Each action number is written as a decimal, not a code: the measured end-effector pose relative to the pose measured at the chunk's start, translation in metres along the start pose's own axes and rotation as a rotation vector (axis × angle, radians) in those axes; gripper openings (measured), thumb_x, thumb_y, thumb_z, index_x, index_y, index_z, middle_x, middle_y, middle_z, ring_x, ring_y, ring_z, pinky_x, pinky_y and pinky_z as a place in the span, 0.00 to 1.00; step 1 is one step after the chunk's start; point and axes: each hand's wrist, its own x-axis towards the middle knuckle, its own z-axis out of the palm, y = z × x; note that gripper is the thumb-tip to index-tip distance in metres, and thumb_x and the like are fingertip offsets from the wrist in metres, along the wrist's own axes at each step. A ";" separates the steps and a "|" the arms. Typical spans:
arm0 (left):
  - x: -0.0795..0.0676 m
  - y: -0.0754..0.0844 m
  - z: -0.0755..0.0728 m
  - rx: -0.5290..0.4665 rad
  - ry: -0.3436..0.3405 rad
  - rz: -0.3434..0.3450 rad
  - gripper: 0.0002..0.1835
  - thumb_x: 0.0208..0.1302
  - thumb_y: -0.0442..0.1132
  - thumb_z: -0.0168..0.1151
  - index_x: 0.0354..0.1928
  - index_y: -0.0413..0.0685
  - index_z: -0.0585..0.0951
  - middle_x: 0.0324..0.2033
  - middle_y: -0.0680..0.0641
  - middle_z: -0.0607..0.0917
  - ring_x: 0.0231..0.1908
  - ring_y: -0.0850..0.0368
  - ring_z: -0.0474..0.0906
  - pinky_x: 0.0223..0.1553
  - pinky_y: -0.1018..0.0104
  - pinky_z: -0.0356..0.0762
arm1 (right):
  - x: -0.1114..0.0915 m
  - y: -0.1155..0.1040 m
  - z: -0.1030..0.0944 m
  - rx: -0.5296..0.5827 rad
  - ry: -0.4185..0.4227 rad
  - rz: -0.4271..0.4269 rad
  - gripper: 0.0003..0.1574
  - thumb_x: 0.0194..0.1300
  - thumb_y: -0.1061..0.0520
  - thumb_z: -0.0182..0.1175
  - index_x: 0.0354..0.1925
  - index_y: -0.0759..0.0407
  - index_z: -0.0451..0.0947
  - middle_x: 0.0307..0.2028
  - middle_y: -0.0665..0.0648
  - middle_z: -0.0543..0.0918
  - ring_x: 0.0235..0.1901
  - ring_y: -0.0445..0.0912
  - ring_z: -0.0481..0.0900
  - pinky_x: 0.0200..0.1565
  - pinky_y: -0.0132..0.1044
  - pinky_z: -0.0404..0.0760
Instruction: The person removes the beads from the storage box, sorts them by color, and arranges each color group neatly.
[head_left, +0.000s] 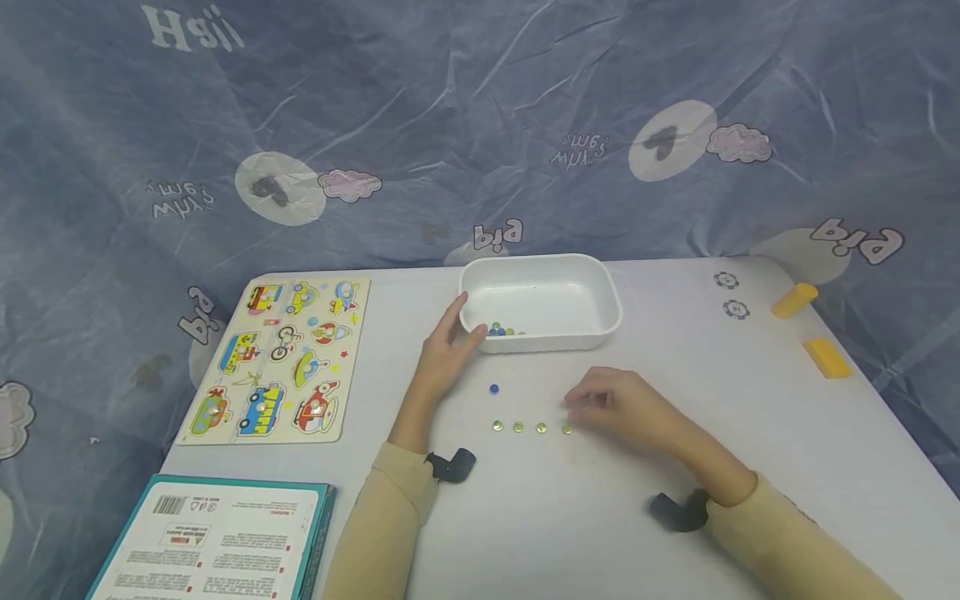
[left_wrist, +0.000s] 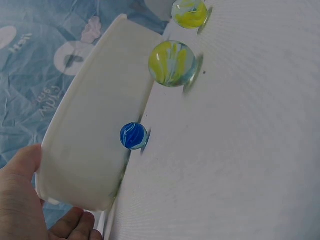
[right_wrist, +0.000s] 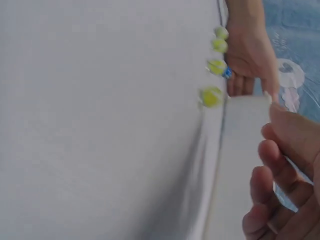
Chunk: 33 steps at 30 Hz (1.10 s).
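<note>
My left hand (head_left: pixel 442 354) grips the near left corner of a white tub (head_left: pixel 540 342), its thumb at the rim. A few blue and green-yellow marbles (head_left: pixel 497 330) lie inside that corner. Several clear marbles with yellow swirls (head_left: pixel 518 427) form a row on the table in front of the tub. Between row and tub lies a single blue swirled marble (left_wrist: pixel 134 136). Over the right end of the row hovers my right hand (head_left: pixel 626 408), fingertips close to the last yellow marble (right_wrist: pixel 211 97). Its fingers (right_wrist: pixel 272 152) are loosely curled, with nothing visible between them.
At the left lies a wooden vehicle puzzle board (head_left: pixel 281 358), with a teal-edged box (head_left: pixel 225 533) nearer me. A yellow cylinder (head_left: pixel 795 301) and a yellow block (head_left: pixel 827 357) are at the right edge. Printed fabric (head_left: pixel 480 125) hangs behind the white table (head_left: pixel 570 533).
</note>
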 end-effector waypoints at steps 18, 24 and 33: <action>0.000 -0.002 -0.001 -0.006 -0.005 -0.010 0.34 0.60 0.63 0.58 0.66 0.89 0.55 0.72 0.59 0.57 0.71 0.50 0.56 0.69 0.47 0.58 | 0.113 -0.007 -0.037 -0.123 0.045 -0.101 0.16 0.59 0.49 0.66 0.46 0.51 0.84 0.35 0.48 0.83 0.33 0.43 0.77 0.35 0.34 0.78; 0.000 -0.002 0.000 -0.004 -0.018 -0.001 0.34 0.60 0.63 0.58 0.66 0.89 0.55 0.72 0.58 0.57 0.72 0.50 0.56 0.69 0.47 0.59 | 0.141 0.004 -0.031 -0.132 -0.113 0.003 0.16 0.58 0.50 0.67 0.46 0.50 0.84 0.36 0.48 0.84 0.38 0.45 0.80 0.45 0.41 0.81; 0.001 -0.002 -0.001 0.013 -0.018 0.013 0.36 0.56 0.70 0.55 0.66 0.90 0.53 0.72 0.59 0.56 0.71 0.53 0.56 0.69 0.48 0.59 | 0.160 0.006 -0.020 -0.114 -0.240 0.027 0.14 0.56 0.50 0.69 0.43 0.49 0.86 0.37 0.48 0.86 0.40 0.44 0.82 0.49 0.42 0.81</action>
